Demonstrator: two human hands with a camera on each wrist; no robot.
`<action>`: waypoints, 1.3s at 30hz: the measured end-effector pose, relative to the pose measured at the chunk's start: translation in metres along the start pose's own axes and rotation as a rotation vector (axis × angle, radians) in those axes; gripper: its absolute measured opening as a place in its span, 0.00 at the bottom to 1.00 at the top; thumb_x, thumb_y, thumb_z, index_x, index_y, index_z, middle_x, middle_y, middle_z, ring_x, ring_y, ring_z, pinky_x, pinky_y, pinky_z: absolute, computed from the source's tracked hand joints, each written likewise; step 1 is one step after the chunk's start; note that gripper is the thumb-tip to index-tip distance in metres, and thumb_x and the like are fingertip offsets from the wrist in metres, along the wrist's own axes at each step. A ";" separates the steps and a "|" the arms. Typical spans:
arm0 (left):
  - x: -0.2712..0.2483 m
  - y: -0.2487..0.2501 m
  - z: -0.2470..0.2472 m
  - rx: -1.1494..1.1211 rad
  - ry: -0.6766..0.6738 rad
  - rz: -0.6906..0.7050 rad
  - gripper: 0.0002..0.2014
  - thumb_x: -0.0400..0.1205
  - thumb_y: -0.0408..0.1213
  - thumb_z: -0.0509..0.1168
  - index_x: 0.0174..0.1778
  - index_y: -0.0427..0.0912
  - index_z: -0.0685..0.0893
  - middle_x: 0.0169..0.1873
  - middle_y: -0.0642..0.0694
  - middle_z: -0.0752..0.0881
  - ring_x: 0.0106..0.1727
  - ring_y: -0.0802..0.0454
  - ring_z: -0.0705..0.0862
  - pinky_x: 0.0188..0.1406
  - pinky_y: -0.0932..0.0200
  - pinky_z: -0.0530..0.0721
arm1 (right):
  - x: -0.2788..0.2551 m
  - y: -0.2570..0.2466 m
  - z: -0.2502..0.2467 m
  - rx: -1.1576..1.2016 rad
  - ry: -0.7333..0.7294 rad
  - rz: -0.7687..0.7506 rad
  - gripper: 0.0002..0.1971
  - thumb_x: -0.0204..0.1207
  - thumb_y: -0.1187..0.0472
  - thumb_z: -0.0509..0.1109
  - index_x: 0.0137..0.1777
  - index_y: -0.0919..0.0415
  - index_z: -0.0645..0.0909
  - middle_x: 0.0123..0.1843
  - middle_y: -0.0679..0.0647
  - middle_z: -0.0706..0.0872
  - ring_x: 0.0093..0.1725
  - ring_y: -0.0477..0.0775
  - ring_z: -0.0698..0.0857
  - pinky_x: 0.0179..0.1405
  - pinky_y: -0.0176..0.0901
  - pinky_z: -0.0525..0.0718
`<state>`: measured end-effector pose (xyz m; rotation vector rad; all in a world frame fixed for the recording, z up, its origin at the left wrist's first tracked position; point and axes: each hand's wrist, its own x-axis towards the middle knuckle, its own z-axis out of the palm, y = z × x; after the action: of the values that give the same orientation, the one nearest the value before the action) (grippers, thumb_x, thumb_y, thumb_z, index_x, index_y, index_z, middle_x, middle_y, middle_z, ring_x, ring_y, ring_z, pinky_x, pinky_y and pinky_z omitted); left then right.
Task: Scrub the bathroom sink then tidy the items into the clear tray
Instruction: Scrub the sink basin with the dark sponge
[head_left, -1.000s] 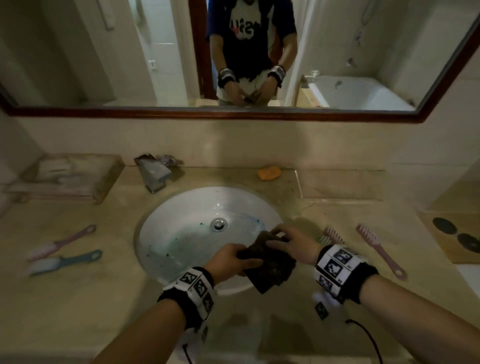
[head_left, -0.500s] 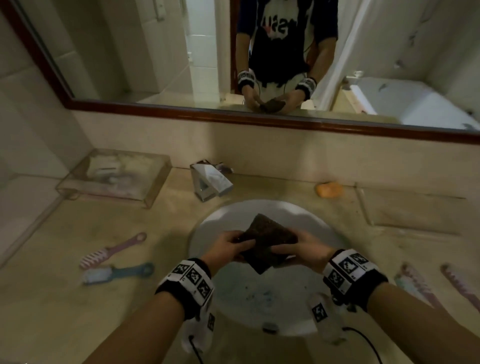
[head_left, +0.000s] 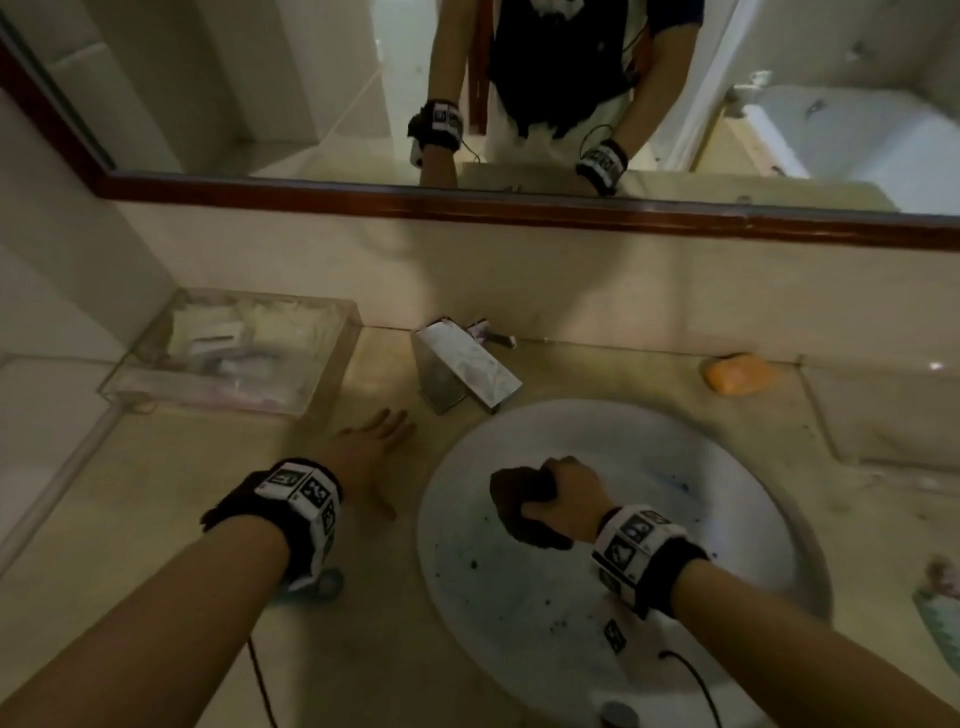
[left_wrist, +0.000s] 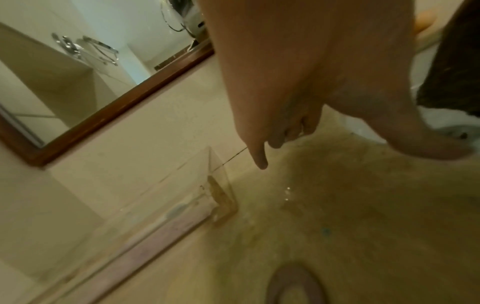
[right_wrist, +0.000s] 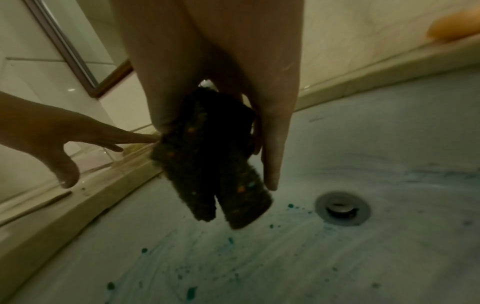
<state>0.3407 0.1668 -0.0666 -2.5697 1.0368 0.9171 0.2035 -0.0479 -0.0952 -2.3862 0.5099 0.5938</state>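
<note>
The white oval sink (head_left: 701, 467) has blue-green specks and smears (right_wrist: 192, 290) around its drain (right_wrist: 342, 207). My right hand (head_left: 563, 493) grips a folded dark scrub pad (head_left: 519, 491) just above the left side of the basin; the pad (right_wrist: 213, 160) hangs from its fingers. My left hand (head_left: 371, 441) is spread with straight fingers (left_wrist: 262, 160) and holds nothing. It is over the counter, between the sink and the clear tray (head_left: 332, 364). I cannot tell whether it touches the counter. The tray stands at the back left with small items inside.
A square chrome faucet (head_left: 467, 369) stands behind the sink. An orange soap bar (head_left: 737, 374) lies at the back right. A brush (head_left: 940, 608) shows at the right edge. A brush handle's ring (left_wrist: 293, 288) lies under my left wrist. A wood-framed mirror (head_left: 519, 208) runs above.
My left hand has let go of the scrub pad and moved left over the counter. My right hand alone now holds the pad, folded and lower in the basin.
</note>
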 end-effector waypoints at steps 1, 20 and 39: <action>0.004 -0.001 0.002 -0.003 -0.018 0.014 0.59 0.69 0.54 0.76 0.83 0.47 0.38 0.84 0.47 0.36 0.85 0.46 0.40 0.84 0.41 0.55 | 0.008 -0.006 0.004 0.026 -0.025 -0.018 0.15 0.74 0.52 0.70 0.47 0.59 0.68 0.48 0.59 0.77 0.48 0.57 0.78 0.44 0.44 0.74; 0.023 0.020 0.021 -0.133 -0.014 -0.014 0.67 0.62 0.47 0.82 0.82 0.50 0.36 0.83 0.51 0.32 0.84 0.47 0.35 0.84 0.41 0.49 | 0.037 -0.052 0.093 0.767 -0.085 0.063 0.32 0.72 0.58 0.75 0.74 0.60 0.67 0.71 0.61 0.77 0.70 0.66 0.78 0.69 0.62 0.78; 0.027 0.016 0.022 -0.143 -0.012 -0.017 0.71 0.57 0.50 0.84 0.82 0.53 0.34 0.82 0.53 0.31 0.84 0.48 0.34 0.83 0.41 0.48 | 0.071 -0.029 0.065 0.287 -0.103 0.191 0.18 0.76 0.66 0.66 0.65 0.69 0.75 0.65 0.66 0.81 0.64 0.65 0.81 0.57 0.49 0.80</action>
<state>0.3343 0.1493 -0.1008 -2.6793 0.9781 1.0366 0.2581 0.0003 -0.1645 -2.0392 0.7313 0.6744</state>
